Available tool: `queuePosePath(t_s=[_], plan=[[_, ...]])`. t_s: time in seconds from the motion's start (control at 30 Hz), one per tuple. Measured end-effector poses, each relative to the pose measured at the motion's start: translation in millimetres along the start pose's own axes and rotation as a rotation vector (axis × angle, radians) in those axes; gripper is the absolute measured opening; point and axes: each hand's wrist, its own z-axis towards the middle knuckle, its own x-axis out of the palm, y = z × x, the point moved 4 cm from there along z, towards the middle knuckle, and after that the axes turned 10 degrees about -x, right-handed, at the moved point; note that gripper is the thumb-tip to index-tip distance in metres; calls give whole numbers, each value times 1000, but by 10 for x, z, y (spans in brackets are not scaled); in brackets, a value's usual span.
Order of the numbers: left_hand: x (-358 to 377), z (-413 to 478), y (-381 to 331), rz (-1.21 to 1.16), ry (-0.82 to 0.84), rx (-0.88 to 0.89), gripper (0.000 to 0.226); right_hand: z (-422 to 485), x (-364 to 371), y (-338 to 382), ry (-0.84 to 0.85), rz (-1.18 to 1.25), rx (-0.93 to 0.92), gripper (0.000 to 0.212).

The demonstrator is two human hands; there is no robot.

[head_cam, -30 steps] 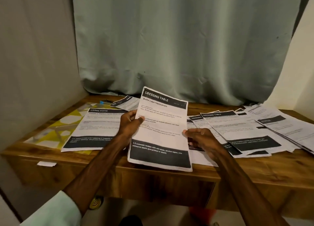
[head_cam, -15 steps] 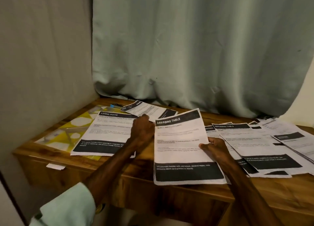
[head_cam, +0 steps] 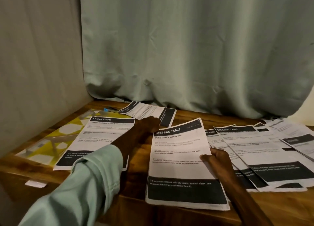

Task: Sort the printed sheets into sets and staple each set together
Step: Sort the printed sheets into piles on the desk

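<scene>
My right hand pinches the right edge of a "DRESSING TABLE" sheet, thumb on top, and its lower end hangs past the wooden table's front edge. My left hand hovers just beyond that sheet's top left corner. Its fingers are loosely curled with nothing seen in them. A "LIVING ROOM" sheet lies flat to the left, and another sheet lies slanted at the back. Several overlapping printed sheets fan out on the right. A small blue-tipped object lies at the back left; I cannot tell what it is.
A yellow patterned mat lies under the left sheets on the wooden table. A pale green curtain hangs behind and a wall closes the left side. A white label sticks to the table's front.
My left hand let go of the "DRESSING TABLE" sheet and moved forward toward the back of the table. My right hand lowered the sheet toward the table. The view swung left.
</scene>
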Motion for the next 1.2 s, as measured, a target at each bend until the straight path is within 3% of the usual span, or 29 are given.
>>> queuePosePath(t_s=[0.2, 0.3, 0.4, 0.5, 0.67, 0.8, 1.1, 1.2], plan=[[-48, 287, 91, -92, -69, 19, 44, -4, -55, 38, 2, 101, 28, 14], [-200, 422, 300, -167, -132, 27, 59, 39, -68, 101, -23, 150, 72, 12], [-574, 69, 319, -230, -158, 42, 38, 159, 26, 246, -21, 157, 62, 12], [-719, -326, 558, -233, -189, 0, 33, 304, 200, 406, -3, 147, 61, 18], [-343, -836, 942, -116, -215, -178, 73, 431, 437, 417, 32, 100, 73, 33], [125, -1142, 974, -72, -71, -314, 101, 356, 543, 421, 17, 122, 107, 37], [152, -1212, 1070, -90, -84, -344, 87, 156, 750, 519, 16, 149, 142, 25], [33, -1313, 1049, -56, -132, -290, 67, 104, 817, 591, 19, 147, 143, 24]])
